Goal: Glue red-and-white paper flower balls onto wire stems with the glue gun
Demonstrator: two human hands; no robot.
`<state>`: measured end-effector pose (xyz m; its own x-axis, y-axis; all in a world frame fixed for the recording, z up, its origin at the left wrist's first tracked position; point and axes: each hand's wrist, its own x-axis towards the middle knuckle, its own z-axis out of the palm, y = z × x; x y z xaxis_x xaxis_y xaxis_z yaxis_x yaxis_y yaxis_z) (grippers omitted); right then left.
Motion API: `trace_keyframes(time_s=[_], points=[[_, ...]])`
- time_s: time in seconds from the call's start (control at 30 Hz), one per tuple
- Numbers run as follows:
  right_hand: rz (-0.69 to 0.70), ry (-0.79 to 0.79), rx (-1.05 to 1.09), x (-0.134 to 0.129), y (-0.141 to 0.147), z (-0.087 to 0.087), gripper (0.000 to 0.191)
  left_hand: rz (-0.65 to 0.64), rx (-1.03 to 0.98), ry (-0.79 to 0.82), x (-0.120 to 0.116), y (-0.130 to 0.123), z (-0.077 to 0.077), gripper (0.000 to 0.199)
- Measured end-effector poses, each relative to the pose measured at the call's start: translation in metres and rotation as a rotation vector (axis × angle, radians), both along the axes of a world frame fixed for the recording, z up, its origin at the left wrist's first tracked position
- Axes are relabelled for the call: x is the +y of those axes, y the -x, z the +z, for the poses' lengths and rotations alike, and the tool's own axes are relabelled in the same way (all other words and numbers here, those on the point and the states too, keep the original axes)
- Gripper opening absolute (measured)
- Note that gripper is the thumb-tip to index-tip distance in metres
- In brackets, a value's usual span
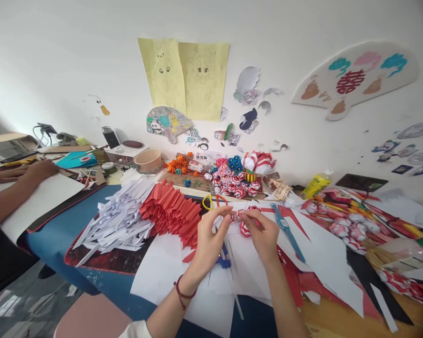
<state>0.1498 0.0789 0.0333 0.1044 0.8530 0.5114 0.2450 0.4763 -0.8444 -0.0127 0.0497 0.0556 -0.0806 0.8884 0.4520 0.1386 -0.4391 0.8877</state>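
Note:
My left hand is closed in a pinch above the white paper sheets. Facing it at almost the same height, my right hand pinches too. A small bit of red-and-white paper shows between the fingertips; which hand grips it is unclear. Red-and-white striped paper balls lie just behind and below my right fingers. Beyond my left hand show yellow and orange loops, perhaps scissor handles. A dark blue tool, partly hidden, rests below my left hand.
Folded white strips and folded red strips are heaped at left. A blue cutter lies at right, near a yellow bottle. Finished paper flowers stand at the wall. Another person's hand rests on white paper far left.

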Motion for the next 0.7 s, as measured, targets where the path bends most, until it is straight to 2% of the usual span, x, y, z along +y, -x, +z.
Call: trace_keyframes(time_s=[0.3, 0.47, 0.7], points=[[-0.125, -0.095, 0.079, 0.031, -0.033, 0.008, 0.022, -0.037, 0.044, 0.086, -0.005, 0.008, -0.005, 0.022], [-0.169, -0.124, 0.109, 0.036, -0.045, 0.014, 0.022, -0.109, 0.02, 0.137, -0.006, 0.009, -0.01, 0.022], [-0.211, -0.16, 0.138, 0.037, -0.053, 0.018, 0.022, -0.134, 0.04, 0.15, -0.011, 0.012, -0.012, 0.023]])
